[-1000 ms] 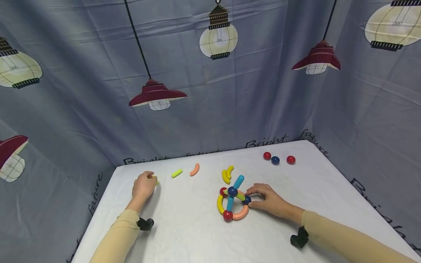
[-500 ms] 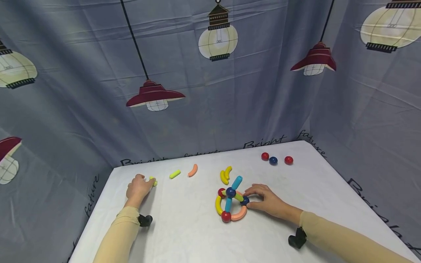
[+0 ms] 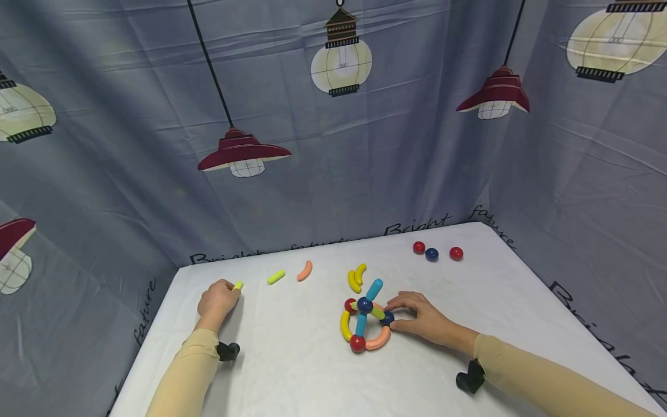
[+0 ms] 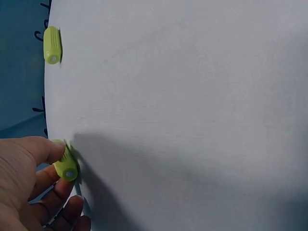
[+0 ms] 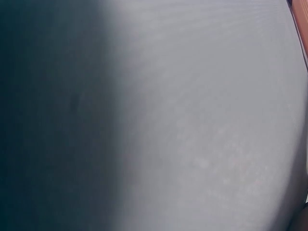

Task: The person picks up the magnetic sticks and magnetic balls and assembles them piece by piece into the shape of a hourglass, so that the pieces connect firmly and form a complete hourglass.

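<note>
My left hand is at the table's left side and pinches a short yellow-green magnetic rod between thumb and fingers; in the left wrist view the rod's metal tip faces the camera. My right hand holds the dark blue ball at the right side of a ball-and-rod structure, thumb and fingers on either side. This structure joins red and blue balls with yellow and orange curved rods, a green rod and blue rods, one pointing upward. The right wrist view shows mostly blurred white cloth.
Beyond my left hand lie another green rod and an orange curved rod. Two yellow curved rods lie behind the structure. Farther right are two red balls and a blue ball. A patterned curtain borders the white table.
My left hand has drawn back slightly to the left and now pinches the green rod, which showed more fully half a second ago. My right hand stays at the structure's blue ball.
</note>
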Demonstrator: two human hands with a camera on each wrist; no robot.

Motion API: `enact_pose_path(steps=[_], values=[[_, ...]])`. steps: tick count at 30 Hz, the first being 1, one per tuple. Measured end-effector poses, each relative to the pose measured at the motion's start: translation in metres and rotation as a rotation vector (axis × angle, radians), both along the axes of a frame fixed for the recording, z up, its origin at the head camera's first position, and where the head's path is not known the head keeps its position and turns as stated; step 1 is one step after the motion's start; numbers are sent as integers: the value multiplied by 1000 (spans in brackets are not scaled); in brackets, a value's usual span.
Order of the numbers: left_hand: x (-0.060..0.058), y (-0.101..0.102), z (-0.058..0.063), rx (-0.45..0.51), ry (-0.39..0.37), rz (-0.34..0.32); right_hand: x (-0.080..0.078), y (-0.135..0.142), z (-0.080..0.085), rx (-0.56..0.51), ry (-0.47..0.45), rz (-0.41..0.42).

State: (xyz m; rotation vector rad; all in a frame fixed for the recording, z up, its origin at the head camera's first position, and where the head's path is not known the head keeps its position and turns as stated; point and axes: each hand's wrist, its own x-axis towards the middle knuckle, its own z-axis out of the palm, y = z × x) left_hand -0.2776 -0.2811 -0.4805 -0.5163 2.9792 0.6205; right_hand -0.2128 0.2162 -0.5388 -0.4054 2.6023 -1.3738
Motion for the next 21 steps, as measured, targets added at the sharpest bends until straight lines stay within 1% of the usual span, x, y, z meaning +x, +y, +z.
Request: enact_pose_path(steps=[6, 9, 14, 18, 21], values=[[0, -3, -7, -2, 20, -3, 0, 1, 0, -5, 7, 21], [1, -2, -8, 34, 54, -3, 0, 1, -1, 1, 1, 15], [3, 8, -6, 160, 166, -16, 0, 0, 0, 10, -6, 5], [3, 23, -2, 281, 246, -55, 0, 0, 2, 5, -12, 3], [4, 37, 1, 388, 279, -91, 1, 0, 4, -1, -14, 6]])
